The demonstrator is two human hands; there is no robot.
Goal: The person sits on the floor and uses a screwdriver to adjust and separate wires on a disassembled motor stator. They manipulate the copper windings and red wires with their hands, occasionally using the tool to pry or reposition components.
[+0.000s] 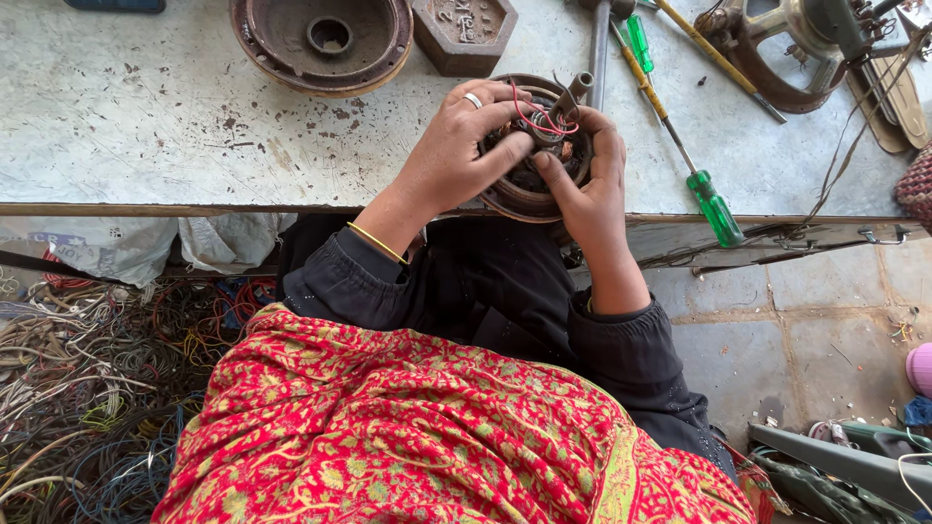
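Both hands (456, 155) (587, 184) grip motor stator (529, 189) at bench edge (194, 208).

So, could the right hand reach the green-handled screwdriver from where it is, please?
Probably yes: the right hand rests on the round motor part, and the green-handled screwdriver lies just beside it on bare bench top, nothing between.

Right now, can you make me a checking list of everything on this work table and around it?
Surface: worn grey table, stained and scratched.
Job's things: round rusty motor part with copper windings and red wires, at the table's front edge.
Clutter: rusty round metal cover, brown hexagonal weight, green-handled screwdriver, yellow-handled screwdriver.
Grippers: left hand and right hand both grip the motor part.
Cables: tangled pile of coloured wires on the floor.
Surroundings: paved floor, red patterned cloth.
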